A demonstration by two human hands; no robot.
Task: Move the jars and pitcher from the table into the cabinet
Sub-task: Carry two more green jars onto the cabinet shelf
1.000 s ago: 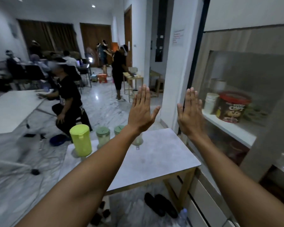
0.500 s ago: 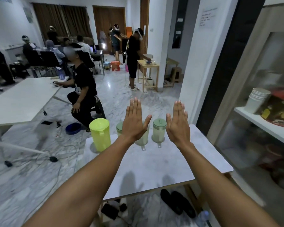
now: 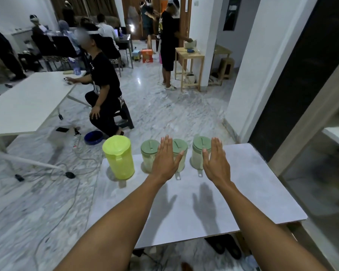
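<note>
Both hands flat and empty — left hand (image 3: 165,160), right hand (image 3: 215,161) — best close each around the jar (image 3: 201,153) just beyond.

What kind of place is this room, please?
Probably a house used as a shared work or recording space: polished marble floor, a long white folding table with seated people, and a small grey-topped table holding a yellow-green plastic pitcher.
</note>
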